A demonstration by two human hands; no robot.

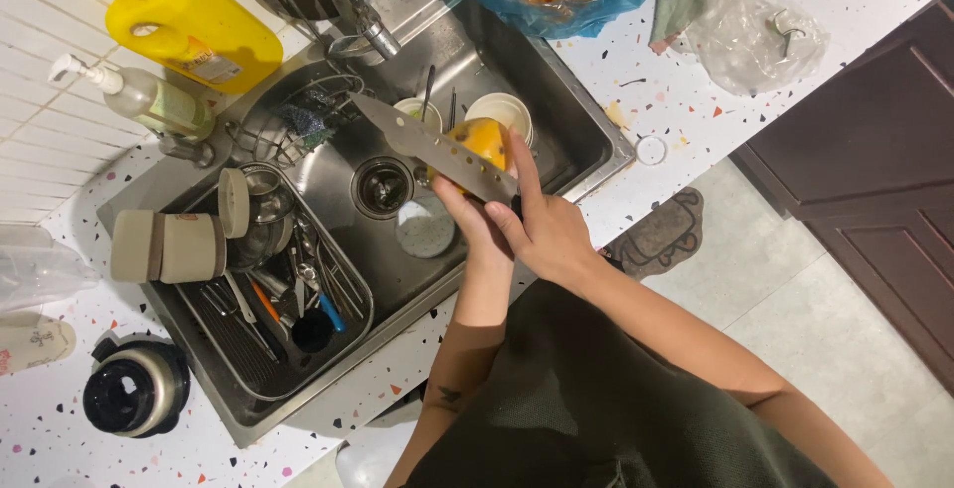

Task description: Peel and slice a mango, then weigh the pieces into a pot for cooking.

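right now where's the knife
In the head view, the knife is held in the right hand over the middle of the sink, its blade laid across the yellow-orange fruit in the left hand.

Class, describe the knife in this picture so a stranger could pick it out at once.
Start at the steel sink set in the speckled counter. Above its drain, the right hand holds a knife against an orange-yellow fruit gripped by the left hand. It alone has a broad grey blade with a row of holes.
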